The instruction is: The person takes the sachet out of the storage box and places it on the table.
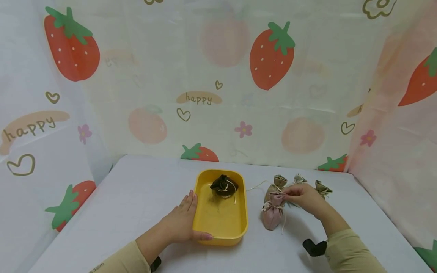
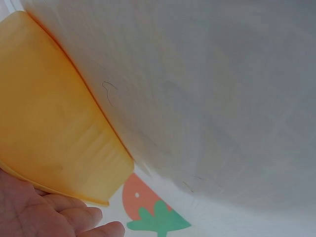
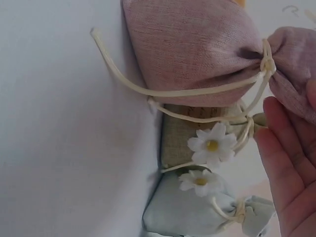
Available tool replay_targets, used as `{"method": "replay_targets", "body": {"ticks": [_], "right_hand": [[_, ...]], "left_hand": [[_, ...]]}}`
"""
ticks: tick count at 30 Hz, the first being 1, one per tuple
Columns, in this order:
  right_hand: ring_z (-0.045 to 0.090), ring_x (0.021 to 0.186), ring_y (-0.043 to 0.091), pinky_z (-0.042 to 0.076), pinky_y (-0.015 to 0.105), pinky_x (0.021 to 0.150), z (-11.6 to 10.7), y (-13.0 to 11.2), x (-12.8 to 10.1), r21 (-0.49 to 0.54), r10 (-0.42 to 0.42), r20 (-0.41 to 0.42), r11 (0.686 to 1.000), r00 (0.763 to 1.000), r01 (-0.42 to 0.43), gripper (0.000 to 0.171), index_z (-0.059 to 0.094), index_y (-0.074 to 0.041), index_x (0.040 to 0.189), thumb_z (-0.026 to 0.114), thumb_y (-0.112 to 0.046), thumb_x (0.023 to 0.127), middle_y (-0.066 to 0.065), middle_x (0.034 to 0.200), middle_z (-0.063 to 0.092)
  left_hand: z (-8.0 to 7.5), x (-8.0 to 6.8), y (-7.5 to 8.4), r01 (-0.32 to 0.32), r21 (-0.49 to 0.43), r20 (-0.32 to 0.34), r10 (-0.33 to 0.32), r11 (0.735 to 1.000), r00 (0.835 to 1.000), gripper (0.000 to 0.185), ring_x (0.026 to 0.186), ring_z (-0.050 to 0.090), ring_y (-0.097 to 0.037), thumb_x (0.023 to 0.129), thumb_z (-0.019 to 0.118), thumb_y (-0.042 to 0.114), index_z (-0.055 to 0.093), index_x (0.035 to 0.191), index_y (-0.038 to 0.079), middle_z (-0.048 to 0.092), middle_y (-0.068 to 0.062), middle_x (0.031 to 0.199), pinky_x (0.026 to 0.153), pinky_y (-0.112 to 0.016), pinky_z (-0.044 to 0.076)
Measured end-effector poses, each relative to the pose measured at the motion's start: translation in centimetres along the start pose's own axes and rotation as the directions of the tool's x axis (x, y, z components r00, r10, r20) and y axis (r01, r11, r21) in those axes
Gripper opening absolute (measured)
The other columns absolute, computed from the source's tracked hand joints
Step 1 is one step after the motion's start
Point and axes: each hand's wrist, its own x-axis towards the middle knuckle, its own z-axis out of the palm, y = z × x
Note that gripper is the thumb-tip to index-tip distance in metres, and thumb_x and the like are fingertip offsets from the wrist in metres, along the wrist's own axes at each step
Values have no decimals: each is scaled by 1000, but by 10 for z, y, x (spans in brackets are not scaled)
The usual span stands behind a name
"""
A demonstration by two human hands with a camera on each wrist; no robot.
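Note:
A yellow tray [image 1: 205, 227] sits mid-table with a dark brown drawstring pouch [image 1: 223, 186] in its far end. My left hand [image 1: 186, 218] rests flat against the tray's left wall, thumb along the near rim. In the left wrist view the fingers [image 2: 64, 217] lie relaxed under the tray's edge [image 2: 54, 128]. My right hand [image 1: 293, 196] pinches the gathered top of a pink pouch [image 1: 272, 214] lying right of the tray. In the right wrist view the pink pouch [image 3: 197, 44] lies above a tan pouch [image 3: 185, 136] and a pale green pouch [image 3: 187, 212], beside my fingers [image 3: 289, 163].
More pouches lie behind the pink one: a tan pouch [image 1: 278, 184], a pale one [image 1: 299, 179] and an olive one [image 1: 322, 188]. Strawberry-print cloth walls [image 1: 218, 94] close in the white table [image 1: 129, 197] at back and both sides.

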Motion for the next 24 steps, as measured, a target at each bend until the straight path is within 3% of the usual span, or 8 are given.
{"method": "replay_targets", "body": {"ticks": [12, 24], "right_hand": [[61, 85, 11, 51, 25, 71, -8, -2, -7, 69, -39, 104, 997, 994, 32, 37, 62, 4, 112, 70, -13, 80, 14, 100, 64], [62, 92, 12, 51, 23, 74, -13, -8, -7, 90, -37, 73, 995, 997, 31, 44, 59, 6, 115, 70, -18, 80, 18, 109, 63]], "left_hand": [[0, 0, 1, -3, -13, 1, 3, 1000, 1000, 131, 139, 6, -31, 57, 49, 86, 7, 145, -2, -2, -19, 152, 104, -53, 25], [2, 1, -1, 5, -2, 1, -5, 1000, 1000, 134, 139, 5, -31, 54, 45, 89, 6, 146, -1, -3, -18, 152, 105, -51, 24]]}}
